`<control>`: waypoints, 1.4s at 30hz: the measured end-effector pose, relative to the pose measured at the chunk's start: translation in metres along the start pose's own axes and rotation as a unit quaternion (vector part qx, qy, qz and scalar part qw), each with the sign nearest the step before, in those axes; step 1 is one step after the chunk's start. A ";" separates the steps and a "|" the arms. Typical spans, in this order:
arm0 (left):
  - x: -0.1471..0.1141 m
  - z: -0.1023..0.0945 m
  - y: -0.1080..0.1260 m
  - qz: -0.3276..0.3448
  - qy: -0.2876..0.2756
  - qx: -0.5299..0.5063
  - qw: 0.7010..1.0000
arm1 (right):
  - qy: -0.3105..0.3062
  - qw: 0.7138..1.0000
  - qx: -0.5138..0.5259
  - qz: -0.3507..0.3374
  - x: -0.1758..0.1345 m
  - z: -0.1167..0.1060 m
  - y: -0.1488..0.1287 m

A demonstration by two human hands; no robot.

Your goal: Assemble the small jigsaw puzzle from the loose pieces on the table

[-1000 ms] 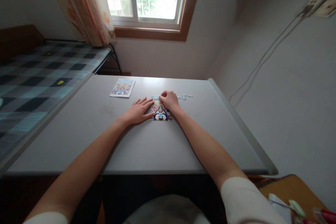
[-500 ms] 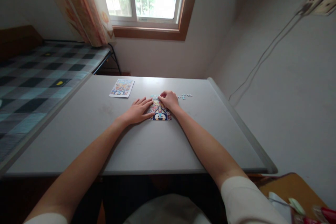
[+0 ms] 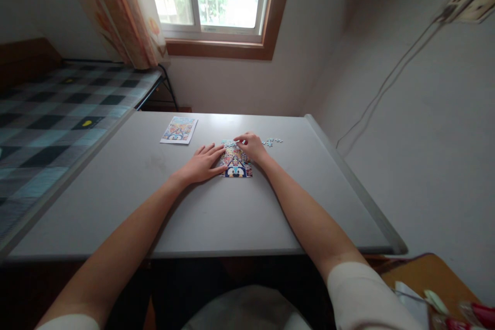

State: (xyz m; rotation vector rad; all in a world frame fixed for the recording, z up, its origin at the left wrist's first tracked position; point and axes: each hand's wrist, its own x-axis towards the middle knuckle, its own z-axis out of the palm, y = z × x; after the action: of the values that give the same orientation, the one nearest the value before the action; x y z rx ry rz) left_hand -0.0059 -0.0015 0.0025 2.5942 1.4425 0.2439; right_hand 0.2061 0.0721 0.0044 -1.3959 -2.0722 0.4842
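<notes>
A partly joined jigsaw puzzle [image 3: 236, 171] with a blue cartoon dog face along its near edge lies on the grey table [image 3: 232, 216]. My left hand [image 3: 204, 162] rests flat on the table, fingers spread, its fingertips and thumb touching the puzzle's left side. Over the puzzle's far right part, my right hand [image 3: 250, 145] pinches a small pale puzzle piece [image 3: 236, 141] between thumb and forefinger. Just right of that hand, several loose light-blue puzzle pieces [image 3: 269, 142] are scattered. The held piece is tiny, so its outline is unclear.
A printed picture card [image 3: 179, 130] lies at the back left of the table. A bed with a checked cover [image 3: 77, 98] stands to the left. Cables [image 3: 381, 93] hang along the right wall. A wooden stool [image 3: 436, 278] with items on it is at the lower right.
My right hand has shifted slightly, its fingers lifting a little off the puzzle's far edge, and a pale piece now shows at the fingertips. My left hand has stayed in place.
</notes>
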 end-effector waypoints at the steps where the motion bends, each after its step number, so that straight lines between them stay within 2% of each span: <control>1: 0.000 0.000 0.000 -0.001 -0.001 0.000 1.000 | -0.006 1.000 -0.004 -0.002 0.000 0.001 0.000; 13: 0.000 0.001 -0.001 0.003 0.001 0.003 1.000 | -0.009 1.000 -0.026 0.009 -0.003 0.001 0.003; 20: 0.000 0.002 -0.002 0.005 0.005 0.000 1.000 | 0.012 0.997 0.069 0.024 0.001 0.000 0.002; 26: 0.000 0.003 -0.003 0.005 0.006 -0.001 1.000 | 0.089 0.986 0.134 0.036 0.015 -0.023 0.026; 28: 0.001 0.002 -0.004 0.006 0.005 0.001 1.000 | 0.090 0.985 0.135 0.052 0.022 -0.037 0.038; 36: 0.001 0.002 -0.003 0.007 0.004 -0.001 1.000 | -0.048 0.995 -0.049 0.073 0.061 -0.090 0.075; 39: 0.000 0.001 -0.003 0.004 0.002 -0.002 1.000 | -0.096 0.987 -0.103 0.080 0.069 -0.097 0.081; 42: 0.000 0.000 -0.002 0.005 -0.001 -0.002 1.000 | -0.122 0.979 -0.130 0.093 0.069 -0.092 0.085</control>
State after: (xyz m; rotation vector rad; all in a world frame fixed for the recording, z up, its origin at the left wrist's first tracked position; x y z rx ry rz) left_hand -0.0075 -0.0001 0.0018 2.5974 1.4284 0.2452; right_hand 0.3070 0.1658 0.0427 -1.7719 -2.2756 0.4956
